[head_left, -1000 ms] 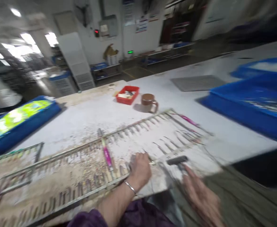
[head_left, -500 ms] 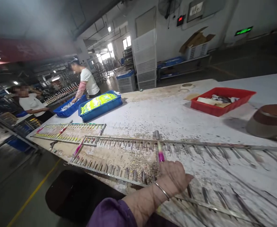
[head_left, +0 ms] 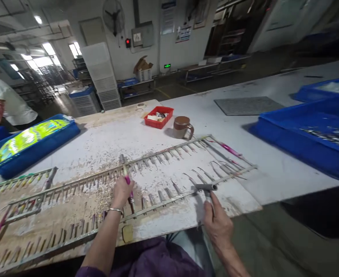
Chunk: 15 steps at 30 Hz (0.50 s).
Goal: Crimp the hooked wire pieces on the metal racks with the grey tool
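My left hand [head_left: 123, 191] is closed around the pink-and-pale crossbar [head_left: 126, 169] of a long metal rack [head_left: 84, 179], with the bar's grey end showing past the far rail. Rows of short metal prongs line both rails, several of them carrying thin curved metal pieces [head_left: 200, 176]. In my right hand [head_left: 219, 222] is a T-shaped tool with a grey tubular head [head_left: 205, 187], held above the rack's near rail. The fingers wrap its handle, which is mostly hidden. Small crumbs and chips [head_left: 101, 195] lie scattered beneath the rack and around my left hand.
A brown mug [head_left: 181, 128] and a red tray [head_left: 158, 119] stand beyond the rack. At right is a blue bin [head_left: 308, 144] with small metal pieces; at left, a blue bin [head_left: 39, 144] with yellow-green packets. A co-worker [head_left: 6, 100] stands far left. The table's near edge is close to me.
The view has swung right, bringing my right hand with the grey T-shaped tool, the mug and the right-hand blue bins into sight. My left hand is still on the crossbar.
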Motion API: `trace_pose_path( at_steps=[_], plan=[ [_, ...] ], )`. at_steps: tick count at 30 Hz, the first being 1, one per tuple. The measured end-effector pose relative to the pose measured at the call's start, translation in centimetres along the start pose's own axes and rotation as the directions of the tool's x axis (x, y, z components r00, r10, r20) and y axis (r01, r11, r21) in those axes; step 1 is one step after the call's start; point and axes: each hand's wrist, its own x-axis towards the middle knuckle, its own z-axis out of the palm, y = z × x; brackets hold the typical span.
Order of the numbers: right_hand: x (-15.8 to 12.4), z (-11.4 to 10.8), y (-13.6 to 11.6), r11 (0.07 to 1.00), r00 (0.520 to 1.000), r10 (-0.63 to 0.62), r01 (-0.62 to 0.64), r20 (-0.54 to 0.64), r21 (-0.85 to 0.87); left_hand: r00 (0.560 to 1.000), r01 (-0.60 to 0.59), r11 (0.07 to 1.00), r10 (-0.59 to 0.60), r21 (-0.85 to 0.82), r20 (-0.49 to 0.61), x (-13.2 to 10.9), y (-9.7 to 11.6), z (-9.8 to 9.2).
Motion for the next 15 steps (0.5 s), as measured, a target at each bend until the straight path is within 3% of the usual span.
trace_pose_path(
  at_steps=[4, 8, 12, 15],
  plan=[
    [0.0, -0.3, -0.5, 0.990, 0.990, -0.140, 0.140, -0.034, 0.004, 1.000, -0.016, 0.999, 0.015, -0.036, -0.005, 0.5, 0.3, 0.0],
    [0.0, -0.3, -0.3, 0.985, 0.985, -0.170, 0.171, -0.039, 0.008, 1.000, -0.003, 0.993, 0.002, -0.115, -0.008, 0.5, -0.3, -0.4],
    [-0.2, 0.1, 0.2, 0.979, 0.977, -0.204, 0.204, -0.064, -0.009, 1.000, 0.031, 0.988, -0.031, -0.149, 0.008, 0.5, -2.3, -1.7],
    [-0.6, 0.7, 0.6, 0.980, 0.975, -0.200, 0.200, -0.097, -0.009, 0.999, 0.048, 0.995, -0.050, -0.082, -0.022, 1.1, -4.5, -3.5]
  ],
)
